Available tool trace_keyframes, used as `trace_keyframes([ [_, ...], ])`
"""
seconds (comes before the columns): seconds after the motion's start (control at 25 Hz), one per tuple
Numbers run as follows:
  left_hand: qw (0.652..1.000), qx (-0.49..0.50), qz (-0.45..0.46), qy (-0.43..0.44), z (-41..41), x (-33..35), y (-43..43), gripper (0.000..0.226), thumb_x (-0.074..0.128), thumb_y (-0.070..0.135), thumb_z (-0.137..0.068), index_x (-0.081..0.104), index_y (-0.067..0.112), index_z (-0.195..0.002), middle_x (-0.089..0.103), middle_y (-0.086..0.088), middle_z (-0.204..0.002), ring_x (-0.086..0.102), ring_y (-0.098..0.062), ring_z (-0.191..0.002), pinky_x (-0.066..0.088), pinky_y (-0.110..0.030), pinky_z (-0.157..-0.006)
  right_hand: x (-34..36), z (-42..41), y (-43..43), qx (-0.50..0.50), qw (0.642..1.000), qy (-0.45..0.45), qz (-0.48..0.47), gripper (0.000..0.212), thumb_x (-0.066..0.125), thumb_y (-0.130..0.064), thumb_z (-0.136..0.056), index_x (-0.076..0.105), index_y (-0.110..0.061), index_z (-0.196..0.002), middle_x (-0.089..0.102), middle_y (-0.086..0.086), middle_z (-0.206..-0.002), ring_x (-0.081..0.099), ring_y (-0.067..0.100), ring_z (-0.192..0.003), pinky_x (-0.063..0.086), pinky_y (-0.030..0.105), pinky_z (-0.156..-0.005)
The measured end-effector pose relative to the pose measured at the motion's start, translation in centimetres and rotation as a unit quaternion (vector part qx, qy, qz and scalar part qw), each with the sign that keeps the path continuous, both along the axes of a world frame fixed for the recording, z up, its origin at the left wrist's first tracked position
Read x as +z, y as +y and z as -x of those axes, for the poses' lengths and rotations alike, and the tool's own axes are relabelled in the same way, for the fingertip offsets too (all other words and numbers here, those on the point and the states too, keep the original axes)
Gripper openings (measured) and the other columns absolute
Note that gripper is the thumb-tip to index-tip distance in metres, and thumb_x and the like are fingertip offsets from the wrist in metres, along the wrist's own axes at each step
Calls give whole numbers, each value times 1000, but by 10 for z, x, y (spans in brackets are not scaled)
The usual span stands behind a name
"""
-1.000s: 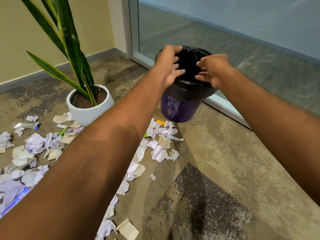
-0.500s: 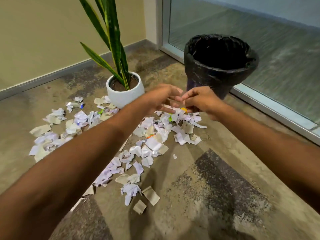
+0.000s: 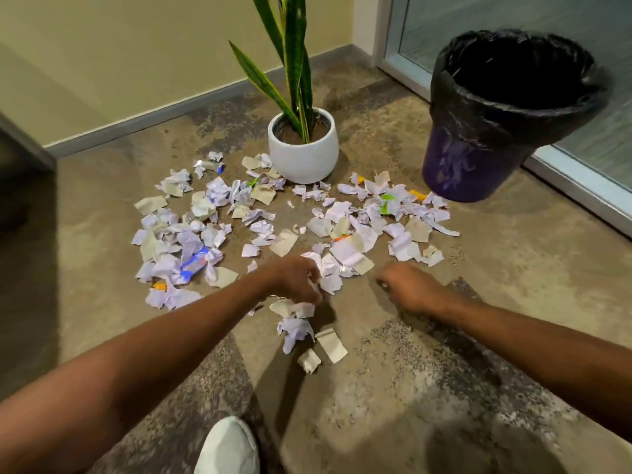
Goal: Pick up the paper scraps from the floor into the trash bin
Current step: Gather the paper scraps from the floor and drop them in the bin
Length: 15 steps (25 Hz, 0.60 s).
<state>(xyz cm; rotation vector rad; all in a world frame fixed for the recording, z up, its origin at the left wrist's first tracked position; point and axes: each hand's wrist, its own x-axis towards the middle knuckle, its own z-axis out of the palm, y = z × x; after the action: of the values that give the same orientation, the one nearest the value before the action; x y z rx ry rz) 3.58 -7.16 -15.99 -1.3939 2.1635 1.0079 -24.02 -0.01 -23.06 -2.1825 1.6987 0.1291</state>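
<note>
Left hand (image 3: 297, 282) had its fingers pinched on paper scraps (image 3: 349, 249), which lay strewn over the middle of the floor (image 3: 519, 302). Right hand (image 3: 408, 289) was curled, hold unclear. Trash bin (image 3: 478, 159) stood at the far-right edge. Best: rake the scraps together, take full handfuls.

Paper scraps (image 3: 352, 249): I see crumpled, matt paper in white, lilac-tinted and beige.
Wrapper (image 3: 194, 263): one blue piece among them looks glossy to me, like foil or plastic.
Trash bin (image 3: 455, 169): smooth purple plastic body.
Bin liner (image 3: 478, 114): thin black plastic film, wrinkled, slight sheen.
Floor (image 3: 513, 268): rough, mottled, matt; I read it as short carpet.
Pot (image 3: 301, 159): white, smooth, glossy, ceramic by the look.
Wall (image 3: 119, 63): flat matt paint.
</note>
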Motion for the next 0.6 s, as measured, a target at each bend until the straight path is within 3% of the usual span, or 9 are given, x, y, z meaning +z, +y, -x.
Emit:
trace_keyframes([
  [0.08,997,-60,22,-40,-20,-13,16,68,88,45,-78,61,24,-136,66,-4,-131,61,-22,-110,56,-38,-91,-11,1,11,42,997,6,58,20,66,5,-90,70,-14,-96,59,2,-98,59,22,-92,44,33,-69],
  [0.28,985,-107,98,-93,-49,-34,59,107,94,54,-65,40,30,-154,40,-3,-150,43,-27,-136,56,-45,-93,-21,-3,20,43,995,-11,94,26,70,8,-82,70,-17,-92,66,0,-92,57,19,-81,53,37,-63],
  [0.48,975,-123,140,-120,-65,-56,85,142,92,71,-51,11,38,-163,0,-4,-175,18,-34,-157,54,-57,-103,-10,-38,36,-63,983,-173,-27,24,72,2,-82,73,-21,-80,73,-7,-84,70,12,-79,62,40,-75],
  [0.6,973,-109,165,-117,-64,-62,97,138,91,70,-55,12,36,-163,7,-8,-173,23,-34,-156,53,-55,-103,-7,-72,54,-143,941,-275,-139,22,71,9,-88,77,-12,-87,76,3,-85,76,20,-73,65,43,-72],
])
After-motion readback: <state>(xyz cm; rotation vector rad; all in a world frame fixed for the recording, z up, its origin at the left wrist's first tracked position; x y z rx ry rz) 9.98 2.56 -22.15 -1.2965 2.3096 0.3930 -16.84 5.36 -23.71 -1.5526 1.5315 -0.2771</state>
